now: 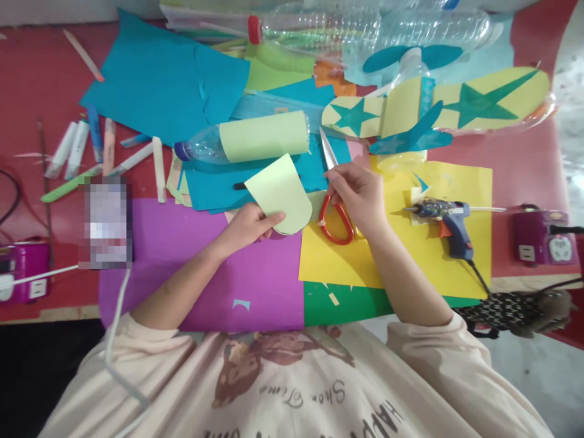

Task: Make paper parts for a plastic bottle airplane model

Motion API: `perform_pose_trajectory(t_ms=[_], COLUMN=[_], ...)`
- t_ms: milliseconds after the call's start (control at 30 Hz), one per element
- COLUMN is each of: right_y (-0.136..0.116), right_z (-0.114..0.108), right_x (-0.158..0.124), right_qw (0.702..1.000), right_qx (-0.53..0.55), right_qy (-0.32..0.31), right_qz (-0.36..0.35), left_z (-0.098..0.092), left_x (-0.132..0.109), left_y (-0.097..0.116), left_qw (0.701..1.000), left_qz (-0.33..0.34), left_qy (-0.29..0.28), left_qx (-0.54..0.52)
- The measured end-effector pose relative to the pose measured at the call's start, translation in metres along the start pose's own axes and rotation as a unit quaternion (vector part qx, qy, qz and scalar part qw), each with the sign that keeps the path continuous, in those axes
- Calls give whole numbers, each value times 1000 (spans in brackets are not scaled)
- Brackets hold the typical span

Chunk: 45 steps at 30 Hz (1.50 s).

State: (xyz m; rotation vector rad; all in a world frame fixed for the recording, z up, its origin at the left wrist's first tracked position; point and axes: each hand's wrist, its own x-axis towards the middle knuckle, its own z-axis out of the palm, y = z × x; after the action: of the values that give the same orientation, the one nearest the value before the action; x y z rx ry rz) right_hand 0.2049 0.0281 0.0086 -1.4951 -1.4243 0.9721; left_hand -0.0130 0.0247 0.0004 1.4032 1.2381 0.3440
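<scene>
Looks down on a red counter [27,79], finished along the near edge with a pale, worn strip [68,312]. Shows a plain greyish band [68,13] beyond the far edge toward the left, possibly wall. Gives way past the right edge to a mottled whitish surface [571,115], too blurred to identify. Opens below the near right corner onto pale grey floor [524,360], below the near left onto blackness. Lit brightly, softly.

One pair, bare, reaching forward

Left forearm [191,286]: slants forward and inward. Left hand [253,224]: thumb laid over the top, fingers folded beneath, pinch closed.

Right forearm [406,280]: slants inward from the opposite side. Right hand [358,196]: back in view, fingers curled, tips gathered near the thumb.
</scene>
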Motion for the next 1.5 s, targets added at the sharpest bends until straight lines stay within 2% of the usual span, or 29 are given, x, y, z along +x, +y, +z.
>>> perform_pose_trajectory(t_ms=[200,367,467,833,1000,1200,1367,1500], right_y=[-4,-2,0,7,11,11,12,15], right_z=[6,1,3,6,6,5,5,7], right_x=[-8,-8,-9,-10,-9,-8,-7,-8], right_qw=[997,990,982,972,966,978,981,977], right_qx=[73,120,160,153,171,159,159,187], right_qy=[-31,-70,-103,-170,-179,-130,-112,-83], right_qz=[4,15,-8,-58,-68,-34,17,59], left_z=[5,3,2,-3,-4,-10,-9,-5], left_x=[-1,-5,-8,-10,-9,-4,-4,-3], left_y=[1,-1,-1,-2,-6,-15,-16,-11], left_qw=[999,993,987,984,985,980,981,982], left_qz=[38,3,-15,-29,-34,55,74,70], left_qy=[-6,-87,-121,-163,-152,-146,-84,6], left_qx=[-14,-78,-106,-69,-67,-120,-159,-173])
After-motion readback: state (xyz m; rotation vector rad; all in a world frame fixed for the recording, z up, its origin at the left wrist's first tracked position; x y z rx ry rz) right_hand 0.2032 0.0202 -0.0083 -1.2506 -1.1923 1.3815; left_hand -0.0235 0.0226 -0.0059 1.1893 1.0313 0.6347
